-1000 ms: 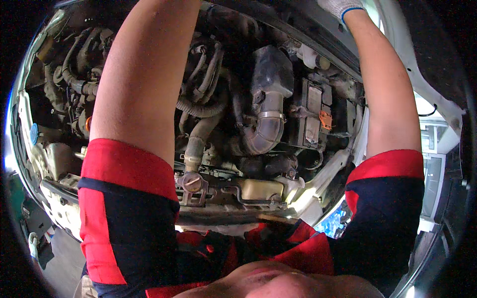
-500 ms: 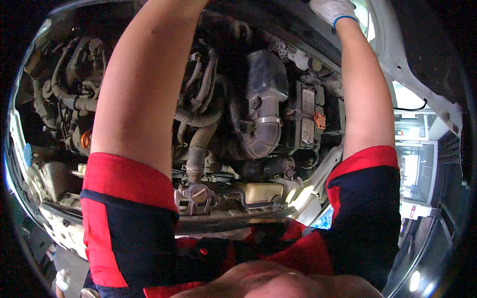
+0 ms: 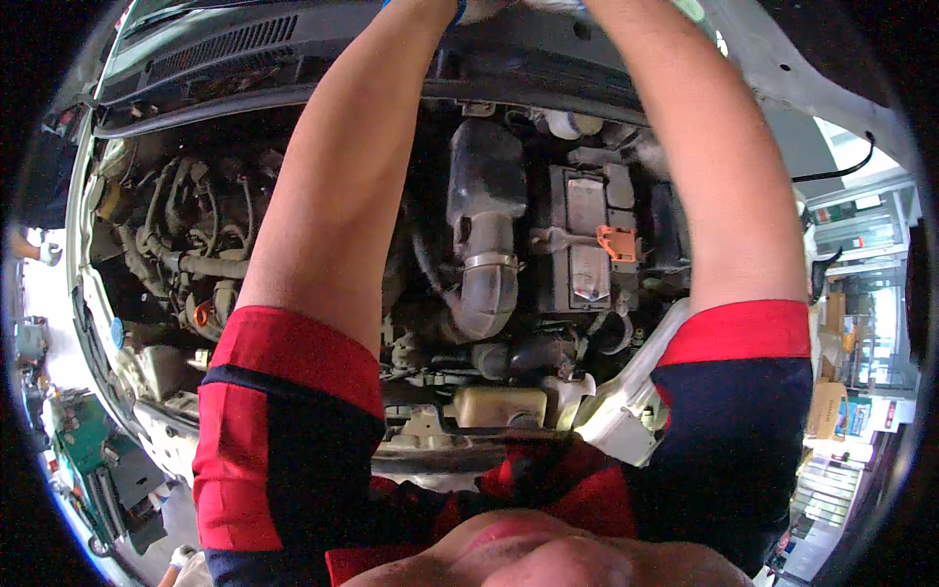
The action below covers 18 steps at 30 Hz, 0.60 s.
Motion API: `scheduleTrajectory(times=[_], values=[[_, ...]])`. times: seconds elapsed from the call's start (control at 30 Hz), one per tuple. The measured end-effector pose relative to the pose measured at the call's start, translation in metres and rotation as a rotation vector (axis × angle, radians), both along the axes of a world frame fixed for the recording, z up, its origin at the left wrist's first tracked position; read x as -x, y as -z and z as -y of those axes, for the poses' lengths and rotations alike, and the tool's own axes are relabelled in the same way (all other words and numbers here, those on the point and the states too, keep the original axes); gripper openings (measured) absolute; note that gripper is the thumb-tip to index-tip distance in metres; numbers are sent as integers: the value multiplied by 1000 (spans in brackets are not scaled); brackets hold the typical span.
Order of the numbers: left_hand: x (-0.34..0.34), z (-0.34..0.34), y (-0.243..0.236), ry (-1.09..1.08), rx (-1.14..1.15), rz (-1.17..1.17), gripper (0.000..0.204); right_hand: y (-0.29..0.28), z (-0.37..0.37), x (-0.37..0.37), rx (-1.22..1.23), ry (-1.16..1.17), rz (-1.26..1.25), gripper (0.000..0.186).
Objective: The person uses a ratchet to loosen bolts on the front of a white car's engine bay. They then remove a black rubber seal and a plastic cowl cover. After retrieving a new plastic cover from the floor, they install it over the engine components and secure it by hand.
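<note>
The grip of the left hand (image 3: 481, 10) and right hand (image 3: 554, 4), both cropped, could not be told; the nearby cowl panel (image 3: 518, 61) seemed light, stiff, best held by its rim.

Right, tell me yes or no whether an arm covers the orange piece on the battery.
No, the orange piece on the battery shows plainly in the gap between the left arm and right arm.
</note>
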State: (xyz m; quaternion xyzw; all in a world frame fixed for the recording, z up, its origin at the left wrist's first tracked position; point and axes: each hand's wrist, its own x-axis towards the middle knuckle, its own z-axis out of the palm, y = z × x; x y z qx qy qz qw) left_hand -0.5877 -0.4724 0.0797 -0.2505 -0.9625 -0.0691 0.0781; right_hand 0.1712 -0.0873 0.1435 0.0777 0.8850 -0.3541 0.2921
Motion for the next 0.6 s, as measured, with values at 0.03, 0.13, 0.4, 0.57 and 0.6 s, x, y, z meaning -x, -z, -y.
scheduleTrajectory(times=[0.03, 0.13, 0.4, 0.57, 0.6], values=[[-1, 0, 0, 21, -22, -15, 58, 9, -16, -18, 23, -8, 1, 23], [-4, -3, -4, -22, -17, 15, 61, 45, -87, -112, 248, 36, 83, 24], [-8, -10, -13, -93, 15, 71, 60, 56, 89, 519, -529, -429, -933, 48], [-2, -18, -12, -149, 23, 85, 61, 42, 146, 768, -899, -459, -1343, 68], [-1, -19, -12, -135, 40, 65, 62, 40, 149, 780, -927, -462, -1364, 72]])
